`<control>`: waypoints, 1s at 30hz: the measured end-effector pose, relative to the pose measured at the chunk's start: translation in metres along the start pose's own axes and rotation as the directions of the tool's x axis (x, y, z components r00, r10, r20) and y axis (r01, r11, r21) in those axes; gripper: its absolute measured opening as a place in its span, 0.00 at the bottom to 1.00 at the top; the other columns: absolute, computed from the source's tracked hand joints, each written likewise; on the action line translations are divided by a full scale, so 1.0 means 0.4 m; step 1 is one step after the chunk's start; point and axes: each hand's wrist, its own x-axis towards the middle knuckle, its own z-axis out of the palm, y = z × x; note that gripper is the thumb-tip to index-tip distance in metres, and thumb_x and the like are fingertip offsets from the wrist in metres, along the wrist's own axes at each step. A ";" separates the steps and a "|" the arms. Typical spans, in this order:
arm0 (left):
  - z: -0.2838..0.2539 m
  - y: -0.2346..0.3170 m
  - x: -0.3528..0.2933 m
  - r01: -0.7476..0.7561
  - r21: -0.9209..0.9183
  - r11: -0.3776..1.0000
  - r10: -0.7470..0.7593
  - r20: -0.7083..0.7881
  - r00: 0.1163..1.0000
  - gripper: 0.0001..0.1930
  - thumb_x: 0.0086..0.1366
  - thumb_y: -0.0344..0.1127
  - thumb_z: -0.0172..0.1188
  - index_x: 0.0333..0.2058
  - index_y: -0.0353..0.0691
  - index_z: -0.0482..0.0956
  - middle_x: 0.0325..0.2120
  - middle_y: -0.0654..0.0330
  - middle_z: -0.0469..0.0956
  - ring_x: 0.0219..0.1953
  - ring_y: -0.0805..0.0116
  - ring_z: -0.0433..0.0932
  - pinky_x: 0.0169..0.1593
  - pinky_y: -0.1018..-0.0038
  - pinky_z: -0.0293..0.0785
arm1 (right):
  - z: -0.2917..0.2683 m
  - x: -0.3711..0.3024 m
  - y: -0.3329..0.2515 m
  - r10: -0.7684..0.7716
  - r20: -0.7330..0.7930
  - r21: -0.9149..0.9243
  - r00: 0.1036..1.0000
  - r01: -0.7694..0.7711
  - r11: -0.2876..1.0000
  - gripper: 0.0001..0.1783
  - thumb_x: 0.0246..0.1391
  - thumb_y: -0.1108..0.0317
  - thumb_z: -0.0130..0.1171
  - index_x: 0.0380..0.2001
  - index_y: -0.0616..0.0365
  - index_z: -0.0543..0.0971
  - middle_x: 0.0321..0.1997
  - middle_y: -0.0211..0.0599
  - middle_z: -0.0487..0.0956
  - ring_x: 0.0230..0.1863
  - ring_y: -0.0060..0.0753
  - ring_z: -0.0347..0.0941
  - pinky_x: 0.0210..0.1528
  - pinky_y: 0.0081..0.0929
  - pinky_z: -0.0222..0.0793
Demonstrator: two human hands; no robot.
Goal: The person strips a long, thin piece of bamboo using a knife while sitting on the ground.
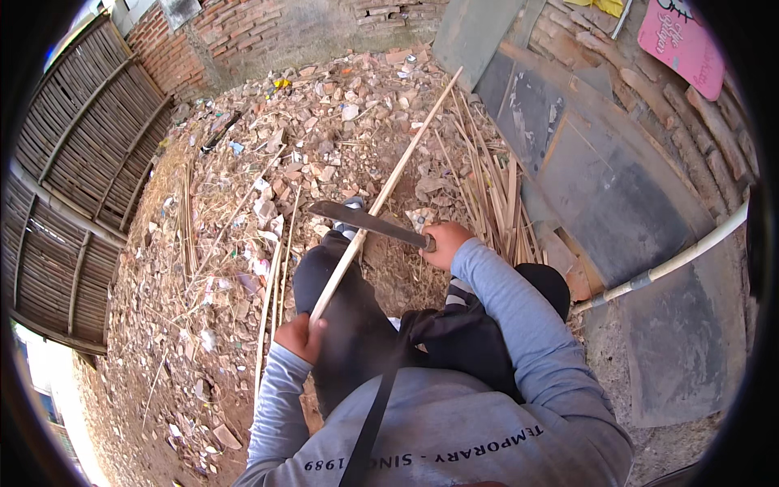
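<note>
My left hand (300, 337) is closed around the near end of a long pale bamboo strip (403, 160), beside my left thigh. The strip slants up and away to the right, over the rubble. In my right hand (448, 243) is the handle of a machete (367, 219), its dark broad blade pointing left. The blade lies across the strip about midway along it, above my left foot; whether it cuts into the strip or only rests on it I cannot tell.
Split bamboo strips (497, 195) lie in a pile ahead on the right, and a few thin strips (272, 304) are on the left. Broken brick and litter (324, 122) cover the ground. Dark panels (600, 187) lean at the right by a pale pole (673, 260). A bamboo fence (73, 170) stands left.
</note>
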 end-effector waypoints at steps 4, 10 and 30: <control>0.000 0.000 -0.001 0.018 -0.008 1.000 -0.018 0.004 1.000 0.22 0.64 0.50 0.56 0.20 0.36 0.68 0.11 0.47 0.68 0.17 0.44 0.71 0.21 0.58 0.65 | -0.011 0.003 -0.012 0.058 0.053 -0.009 0.997 -0.058 0.998 0.18 0.43 0.56 0.64 0.37 0.53 0.80 0.30 0.47 0.80 0.36 0.52 0.77 0.42 0.43 0.73; -0.003 0.002 0.002 0.025 -0.015 1.000 -0.024 0.023 0.999 0.23 0.64 0.49 0.56 0.19 0.36 0.68 0.11 0.47 0.68 0.16 0.45 0.71 0.21 0.58 0.65 | -0.015 0.003 -0.017 0.084 0.079 -0.034 0.993 -0.082 0.996 0.16 0.44 0.56 0.63 0.34 0.52 0.79 0.30 0.45 0.81 0.37 0.50 0.78 0.43 0.42 0.73; -0.008 -0.007 0.003 0.045 -0.088 0.995 -0.042 0.046 0.998 0.23 0.63 0.50 0.58 0.19 0.36 0.68 0.10 0.50 0.67 0.14 0.51 0.70 0.21 0.62 0.64 | 0.011 0.003 -0.005 0.073 0.078 0.095 0.994 -0.080 0.992 0.17 0.43 0.54 0.65 0.31 0.55 0.80 0.27 0.47 0.80 0.33 0.51 0.78 0.39 0.42 0.73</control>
